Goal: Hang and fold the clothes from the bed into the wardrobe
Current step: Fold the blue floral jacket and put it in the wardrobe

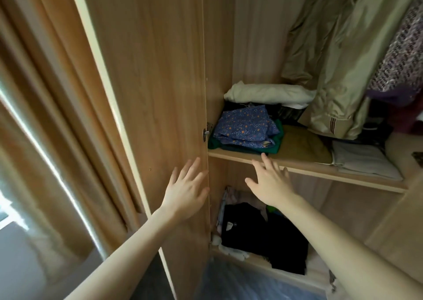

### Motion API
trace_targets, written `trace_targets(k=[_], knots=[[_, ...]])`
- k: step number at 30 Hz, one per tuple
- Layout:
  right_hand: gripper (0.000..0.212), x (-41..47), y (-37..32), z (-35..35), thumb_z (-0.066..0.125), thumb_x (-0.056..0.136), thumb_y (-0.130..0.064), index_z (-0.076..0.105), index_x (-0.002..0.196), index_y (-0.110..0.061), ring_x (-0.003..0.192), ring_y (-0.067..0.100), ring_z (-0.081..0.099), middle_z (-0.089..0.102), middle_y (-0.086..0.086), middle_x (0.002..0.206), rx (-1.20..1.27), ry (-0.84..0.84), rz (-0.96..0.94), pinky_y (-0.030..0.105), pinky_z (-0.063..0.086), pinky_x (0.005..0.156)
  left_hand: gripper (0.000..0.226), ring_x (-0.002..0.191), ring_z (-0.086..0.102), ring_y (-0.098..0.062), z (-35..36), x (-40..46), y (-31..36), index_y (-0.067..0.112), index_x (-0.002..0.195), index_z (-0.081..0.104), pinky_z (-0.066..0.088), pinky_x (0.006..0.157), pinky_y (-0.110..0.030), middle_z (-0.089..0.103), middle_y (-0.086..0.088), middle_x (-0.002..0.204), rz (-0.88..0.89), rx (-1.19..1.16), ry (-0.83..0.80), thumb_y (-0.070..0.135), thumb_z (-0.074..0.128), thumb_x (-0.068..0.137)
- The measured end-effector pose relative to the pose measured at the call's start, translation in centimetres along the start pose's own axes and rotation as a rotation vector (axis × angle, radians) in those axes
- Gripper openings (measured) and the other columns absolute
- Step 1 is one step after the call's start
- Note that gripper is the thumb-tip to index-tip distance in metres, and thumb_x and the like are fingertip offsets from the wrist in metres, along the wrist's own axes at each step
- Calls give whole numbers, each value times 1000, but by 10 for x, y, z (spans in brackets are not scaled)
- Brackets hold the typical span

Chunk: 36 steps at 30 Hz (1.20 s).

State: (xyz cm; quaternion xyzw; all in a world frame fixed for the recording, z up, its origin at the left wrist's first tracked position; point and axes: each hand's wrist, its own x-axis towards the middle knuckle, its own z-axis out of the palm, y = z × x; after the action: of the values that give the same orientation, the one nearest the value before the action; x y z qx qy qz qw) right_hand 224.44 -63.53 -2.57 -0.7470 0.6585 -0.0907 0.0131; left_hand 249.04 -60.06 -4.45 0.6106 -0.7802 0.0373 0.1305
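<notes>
At frame centre, the empty left hand and right hand, fingers spread, near the soft, light blue floral folded garment; best lifted from beneath

Both bare forearms reach forward and up from the lower edge of view. The left hand is spread flat, fingers straight. The right hand is likewise open, fingers extended and slightly apart.

We are in a home bedroom: an open light-wood wardrobe holds folded clothes, beside tan window curtains.
</notes>
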Motion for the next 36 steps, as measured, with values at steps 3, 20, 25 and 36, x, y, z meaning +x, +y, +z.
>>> trace_targets(k=[3,20,25,36], knots=[[65,-16,-13,-8,40,95,-55,22,151,-27,146,29,14,3,4,163,0,5,-10,58,18,114,39,151,0,-19,-11,-23,-7,24,128,50,3,120,-46,7,1,164,14,0,98,45,39,96],[62,-56,-22,-29,42,94,-53,26,147,-26,145,31,19,9,7,162,-6,29,-31,56,24,113,51,116,39,-19,-52,-65,-35,9,126,36,28,100,-26,40,-7,124,-479,-643,712,22,65,86],[59,-68,-5,-40,44,94,-52,29,145,-24,144,31,20,12,9,161,-18,56,-13,56,27,111,42,111,52,-10,-65,-52,-27,22,131,40,42,93,-28,53,3,122,-577,-886,736,31,55,93],[64,-88,46,-60,46,94,-52,27,148,-23,144,32,20,14,9,160,-24,77,101,57,28,111,19,81,65,-9,-48,-41,14,21,97,53,44,70,-20,64,7,95,-418,-663,695,29,68,89]])
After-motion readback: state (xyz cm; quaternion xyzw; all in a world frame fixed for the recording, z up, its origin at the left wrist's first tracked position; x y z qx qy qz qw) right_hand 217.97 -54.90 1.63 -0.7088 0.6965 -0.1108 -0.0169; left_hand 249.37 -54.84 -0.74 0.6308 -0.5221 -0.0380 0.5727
